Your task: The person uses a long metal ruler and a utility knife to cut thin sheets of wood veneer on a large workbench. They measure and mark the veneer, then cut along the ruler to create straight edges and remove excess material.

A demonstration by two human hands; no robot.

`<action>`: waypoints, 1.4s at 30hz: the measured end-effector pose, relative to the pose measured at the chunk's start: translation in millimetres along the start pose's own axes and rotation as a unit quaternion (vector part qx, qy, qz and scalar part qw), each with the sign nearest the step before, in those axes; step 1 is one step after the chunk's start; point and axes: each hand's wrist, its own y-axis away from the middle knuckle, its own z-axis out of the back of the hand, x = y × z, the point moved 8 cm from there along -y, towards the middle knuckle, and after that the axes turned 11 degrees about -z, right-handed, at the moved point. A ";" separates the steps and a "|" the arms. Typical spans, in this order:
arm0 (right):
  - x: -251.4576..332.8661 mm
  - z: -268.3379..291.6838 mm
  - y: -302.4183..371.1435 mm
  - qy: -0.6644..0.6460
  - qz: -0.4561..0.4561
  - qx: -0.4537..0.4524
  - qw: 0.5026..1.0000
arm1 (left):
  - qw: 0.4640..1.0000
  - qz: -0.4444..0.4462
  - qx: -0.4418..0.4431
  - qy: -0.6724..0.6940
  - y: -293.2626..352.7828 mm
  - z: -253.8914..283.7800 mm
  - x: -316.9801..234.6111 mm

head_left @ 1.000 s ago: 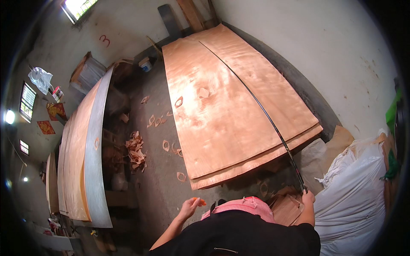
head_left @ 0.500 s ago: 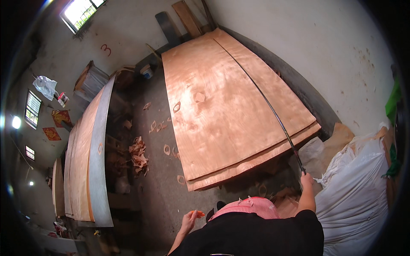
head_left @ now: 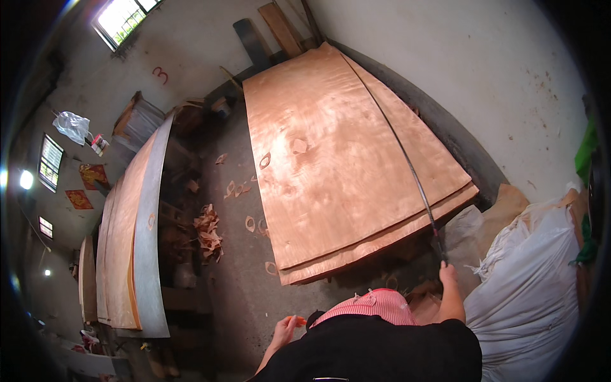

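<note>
My right hand (head_left: 448, 274) is closed around the near end of a long thin dark rod (head_left: 408, 158). The rod stretches over a large stack of light brown wood veneer sheets (head_left: 331, 172), its far tip close to the back corner. Low down and left of my body, my left hand (head_left: 284, 331) is curled, with something small and orange at its fingers that I cannot make out. On the top sheet lie a leaf-shaped veneer piece (head_left: 265, 160) and a paler patch (head_left: 298, 147).
A second stack of sheets (head_left: 124, 235) stands at the left behind a grey panel (head_left: 151, 235). Veneer scraps (head_left: 208, 233) litter the floor (head_left: 238, 293) between the stacks. White sacking (head_left: 528, 286) is heaped at the right. Boards (head_left: 280, 28) lean on the back wall.
The rod's far end has swung to the right over the sheets. My right hand has shifted slightly left and toward me. My left hand has barely moved.
</note>
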 end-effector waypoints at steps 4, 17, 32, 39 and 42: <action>70.3 -11.8 53.9 -0.038 0.139 -0.055 0.988 | 0.999 -0.011 0.024 -0.017 -12.6 15.4 10.5; 57.9 -69.1 151.0 0.027 0.224 0.013 0.974 | 0.995 -0.045 0.066 -0.060 -57.5 57.4 39.9; 198.7 -199.6 283.6 -0.048 0.284 0.100 0.952 | 0.998 -0.025 -0.027 -0.050 -37.3 230.8 108.4; 314.9 -280.1 422.2 -0.104 0.333 0.286 0.892 | 0.990 -0.017 -0.139 -0.020 -10.9 343.2 148.6; 361.1 -312.1 459.0 -0.101 0.370 0.319 0.867 | 0.980 -0.024 -0.191 0.043 -3.9 370.9 158.1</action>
